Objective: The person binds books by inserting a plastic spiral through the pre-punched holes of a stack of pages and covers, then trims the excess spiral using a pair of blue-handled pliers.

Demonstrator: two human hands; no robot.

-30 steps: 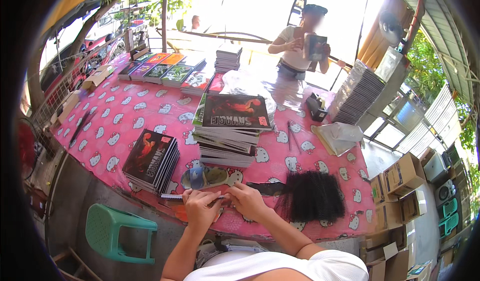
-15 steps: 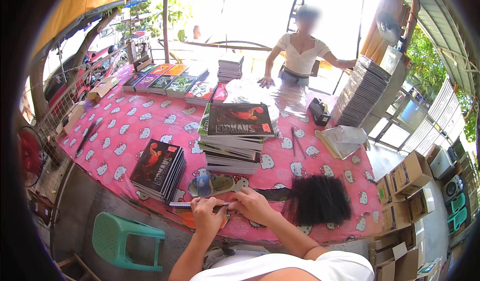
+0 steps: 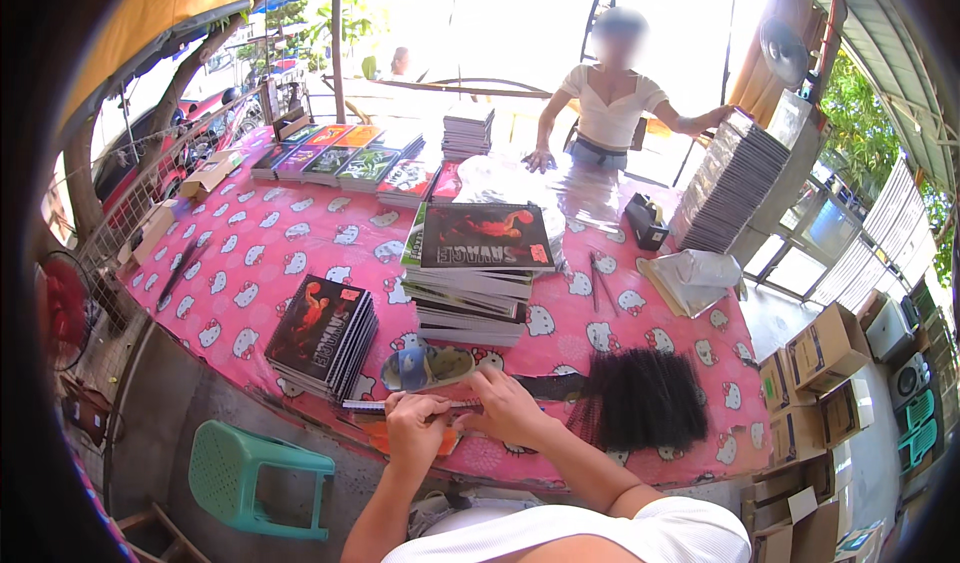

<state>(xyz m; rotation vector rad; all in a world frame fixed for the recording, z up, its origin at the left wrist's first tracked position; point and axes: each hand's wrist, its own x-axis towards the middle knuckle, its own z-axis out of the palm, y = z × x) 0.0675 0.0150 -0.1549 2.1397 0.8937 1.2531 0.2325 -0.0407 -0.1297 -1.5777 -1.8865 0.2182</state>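
At the table's near edge, a thin notebook is held with its bound edge upward. My left hand is closed on that edge, fingertips pinched together. My right hand is at the notebook's right end, thumb and fingers on either side of it; the exact contact is partly hidden. Below the hands shows an orange piece. A blue and grey slipper lies just beyond. To the left is a stack of dark spiral notebooks; a taller, uneven notebook stack stands farther back. Black binding coils are heaped on the right.
A pink patterned cloth covers the table. Across it stands a person, one hand on a tall notebook stack. A tape dispenser and scissors lie nearby. A green stool stands left, cardboard boxes right.
My right hand's fingers have spread and lifted slightly at the notebook's end. My left hand keeps its hold. The whole view has shifted a little.
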